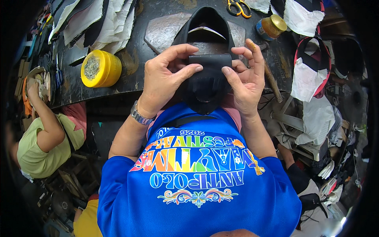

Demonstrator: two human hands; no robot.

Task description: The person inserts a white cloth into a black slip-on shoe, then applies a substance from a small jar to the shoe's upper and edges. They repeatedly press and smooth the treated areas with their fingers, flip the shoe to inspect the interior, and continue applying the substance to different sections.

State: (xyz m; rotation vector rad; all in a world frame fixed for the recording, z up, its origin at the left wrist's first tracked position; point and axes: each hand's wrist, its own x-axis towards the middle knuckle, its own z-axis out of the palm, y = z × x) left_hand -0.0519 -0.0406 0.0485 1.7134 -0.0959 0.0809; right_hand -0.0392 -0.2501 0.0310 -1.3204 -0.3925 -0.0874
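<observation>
**Dark workbench, black shoe upper held in both hands**

Crowded and dim, the workshop closes in around a dark, scuffed bench [130,75] that curves across the upper frame. Nearest the camera, a person in a blue printed shirt [197,189] with a metal watch [139,115] on the left wrist holds a black shoe upper [205,85] between chest and bench edge. The left hand [166,75] grips it from the left, thumb on its front and index finger curled over the top; the right hand [246,77] pinches the right side, thumb on the front and fingers raised behind. Both press on a flat, matte black strip [209,60] folded across the top of the upper. The piece is soft, dark throughout, and sags to a rounded point below the hands; its lower middle is in shadow and hard to read.

Just beyond the fingers, a second black upper [205,21] lies open on a grey metal plate [164,33]. A wooden-handled tool [272,81] lies by the right hand. To the left stands a yellow round tin [103,68], with fabric pieces [102,21] heaped behind. Farther back lie yellow-handled scissors [239,8] and a jar [271,27] with a gold lid. Another person in a green shirt [43,146] works at far left.
</observation>
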